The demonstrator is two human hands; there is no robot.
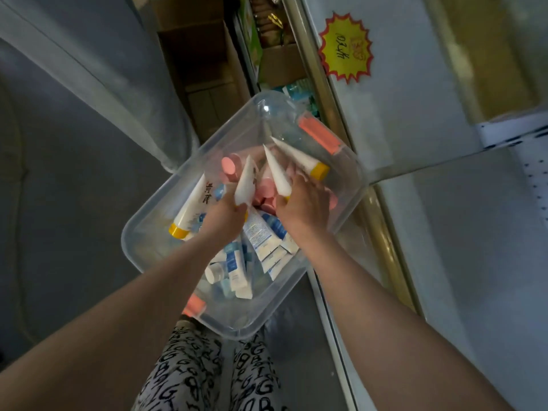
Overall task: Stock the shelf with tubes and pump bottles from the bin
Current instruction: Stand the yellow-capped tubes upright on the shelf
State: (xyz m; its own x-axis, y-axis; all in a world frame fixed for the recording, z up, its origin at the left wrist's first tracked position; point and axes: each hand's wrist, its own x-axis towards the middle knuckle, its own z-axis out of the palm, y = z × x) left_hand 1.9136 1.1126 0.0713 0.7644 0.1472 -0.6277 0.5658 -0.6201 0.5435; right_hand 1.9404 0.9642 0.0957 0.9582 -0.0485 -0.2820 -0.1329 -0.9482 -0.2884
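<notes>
A clear plastic bin [154, 221] with orange latches sits on the floor below me. It holds several white tubes with yellow caps, several blue-and-white tubes [261, 241] and pink-capped bottles [229, 169]. My left hand [225, 216] grips a white tube [246, 180] that points up. My right hand [305, 203] grips another white tube [275, 170]. A third white tube with a yellow cap [302, 158] lies just beyond my right fingers. One more yellow-capped tube [189, 207] rests at the bin's left side.
A white shelf unit [430, 93] with a gold edge strip stands to the right, bearing a yellow starburst price tag [345, 48]. Cardboard boxes [204, 63] and packaged goods [267, 28] lie beyond the bin. Grey floor is at left. My patterned trousers [189, 366] show below.
</notes>
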